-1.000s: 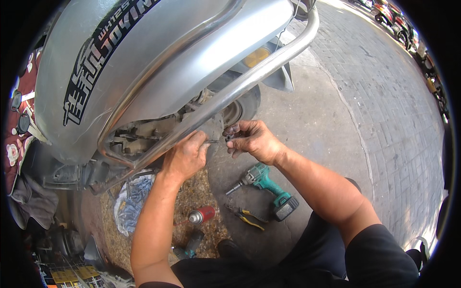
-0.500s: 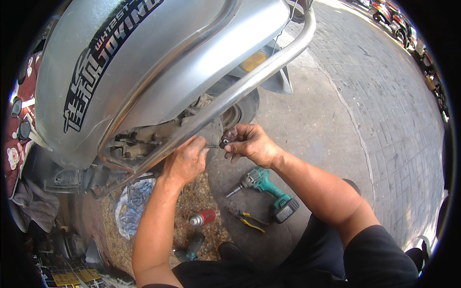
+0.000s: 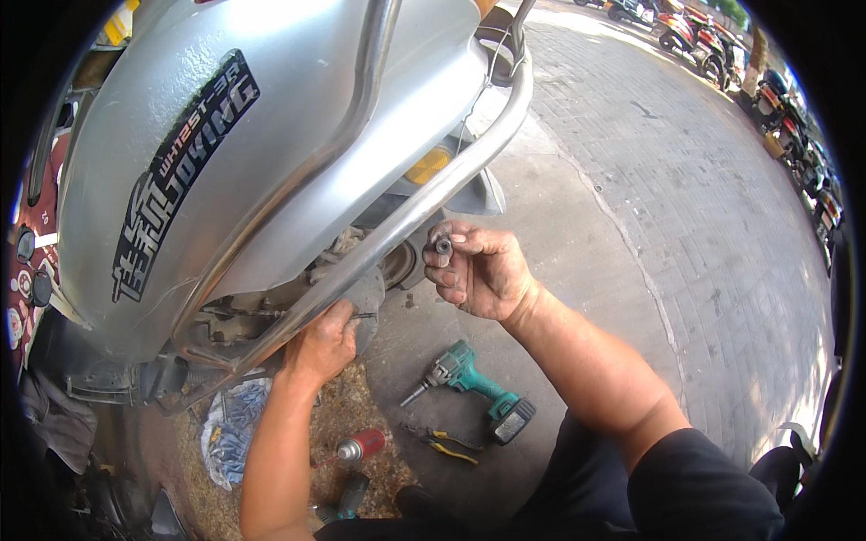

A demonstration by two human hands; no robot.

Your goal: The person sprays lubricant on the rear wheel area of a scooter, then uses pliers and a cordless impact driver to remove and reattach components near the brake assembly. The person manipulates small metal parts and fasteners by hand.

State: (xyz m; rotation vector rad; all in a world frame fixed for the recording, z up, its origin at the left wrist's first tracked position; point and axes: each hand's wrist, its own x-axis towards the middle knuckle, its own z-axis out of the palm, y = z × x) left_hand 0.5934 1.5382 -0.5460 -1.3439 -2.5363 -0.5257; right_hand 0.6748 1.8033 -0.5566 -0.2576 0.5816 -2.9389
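Note:
Between the fingertips of my right hand (image 3: 490,270) is a small round dark metal piece with a hole in its end (image 3: 443,246), held up beside the scooter's chrome crash bar (image 3: 415,213). My left hand (image 3: 322,344) is closed just under that bar, close to the exposed engine parts (image 3: 242,317). A thin dark rod (image 3: 363,316) sticks out past its fingers; the rest of it is hidden by the hand. Above both hands rises the silver body panel (image 3: 298,162) of the scooter.
On the ground between my arms lie a green cordless impact wrench (image 3: 478,386), yellow-handled pliers (image 3: 444,441) and a red spray can (image 3: 363,444). A second green tool (image 3: 350,496) and a bag of blue cloths (image 3: 236,431) are nearer left. Parked scooters (image 3: 695,41) line the far right.
My hands have moved apart. The right has lifted away with the small metal piece, its end turned into view, while the left stays low by the bar. The view has shifted.

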